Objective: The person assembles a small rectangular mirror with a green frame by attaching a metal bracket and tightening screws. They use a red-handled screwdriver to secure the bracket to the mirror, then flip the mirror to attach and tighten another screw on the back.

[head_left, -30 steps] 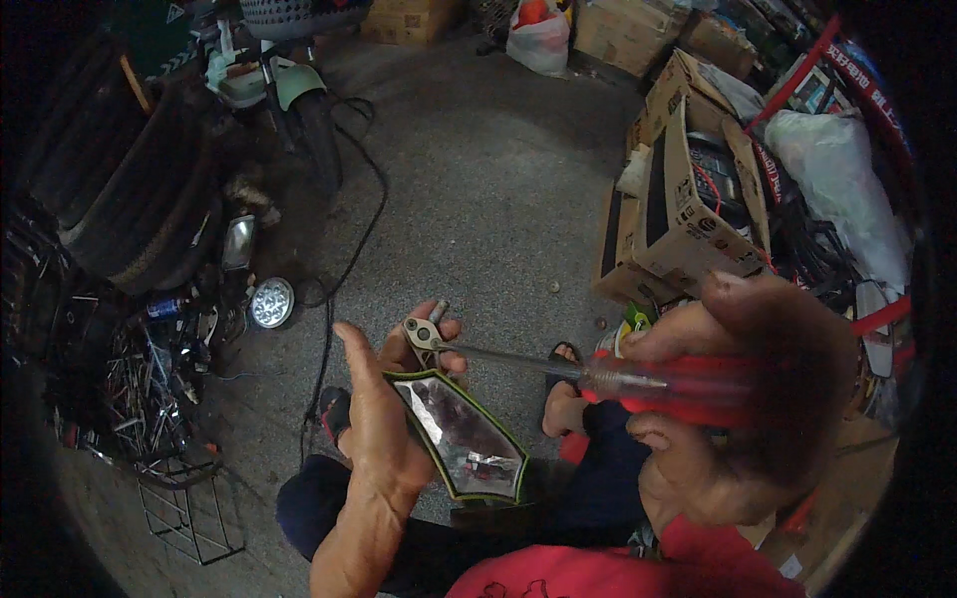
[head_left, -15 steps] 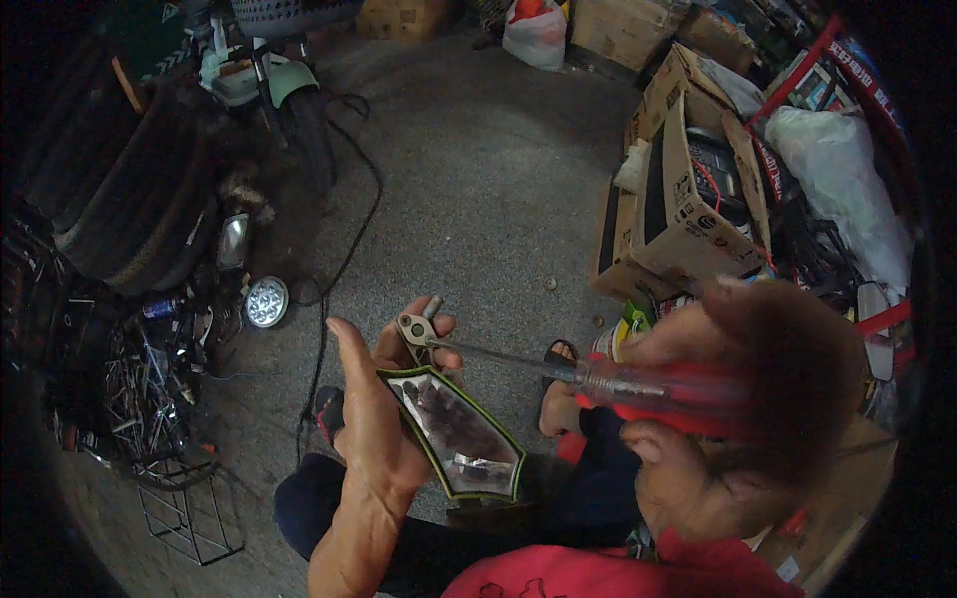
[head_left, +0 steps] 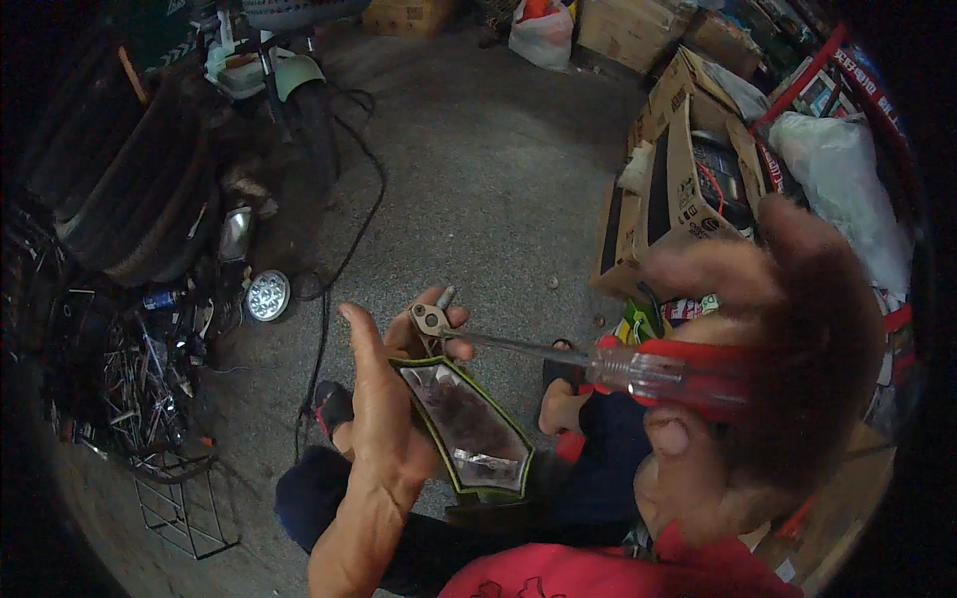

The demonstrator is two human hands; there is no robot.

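Observation:
My left hand (head_left: 384, 419) is wrapped round a rear-view mirror (head_left: 474, 424) with a green rim, its glass facing up and its thumb side toward the left. At the mirror's far end is a metal mounting bracket (head_left: 430, 319) with holes, and a bolt sticks out beyond it among my fingers. In my right hand (head_left: 812, 339) is a screwdriver (head_left: 688, 377) with a clear and red handle, its shaft pointing left. The shaft's tip meets the bracket's edge. My right thumb lies below the handle while the upper fingers are lifted and partly blurred.
An open cardboard box (head_left: 688, 189) with dark parts stands at the right. Stacked tyres (head_left: 130, 189), a round lamp (head_left: 267, 295) and a pile of metal pieces (head_left: 140, 389) occupy the left. A black cable (head_left: 349, 249) runs along the floor. My knees are close below the mirror.
The fingers of my right hand have loosened and lifted round the screwdriver's handle. The mirror, bracket and screwdriver sit slightly farther right in the picture, and the view has shifted a little.

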